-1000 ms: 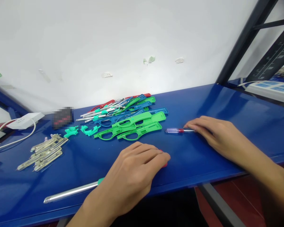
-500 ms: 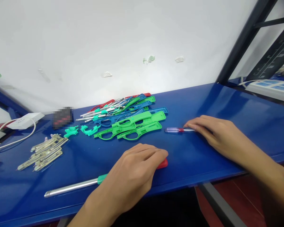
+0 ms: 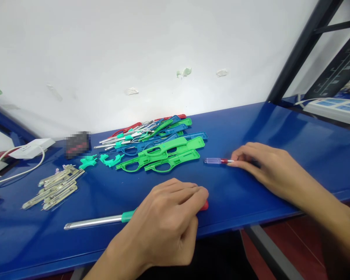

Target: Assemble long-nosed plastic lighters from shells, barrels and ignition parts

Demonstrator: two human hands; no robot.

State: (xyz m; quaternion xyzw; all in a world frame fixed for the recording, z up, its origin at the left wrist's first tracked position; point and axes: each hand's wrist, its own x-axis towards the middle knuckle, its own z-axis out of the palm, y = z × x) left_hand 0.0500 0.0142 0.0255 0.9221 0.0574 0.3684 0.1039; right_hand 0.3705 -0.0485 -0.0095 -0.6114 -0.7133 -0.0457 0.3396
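My left hand [image 3: 166, 221] is wrapped round a long-nosed lighter [image 3: 96, 221] near the front of the desk. Its metal tube and green collar point left, and a bit of red handle shows past my fingers; the rest of the handle is covered. At the right, my right hand [image 3: 256, 159] pinches the thin shaft of a screwdriver [image 3: 212, 160] with a clear purple and red handle. The screwdriver's handle points left, and its tip is hidden in my hand. Just left of it lie green lighter handle shells [image 3: 175, 161].
Behind the shells is a pile of blue and red shells [image 3: 163, 142] with metal tubes [image 3: 113, 140]. Green plastic clips [image 3: 111, 160] and clear narrow parts [image 3: 56, 188] lie left. A white power strip [image 3: 32, 147] with cable and a blurred dark object [image 3: 77, 144] stand near the wall.
The lighter's tube tip has swung up and a little right as my left hand turned. My right fingers have curled in closer round the screwdriver shaft.
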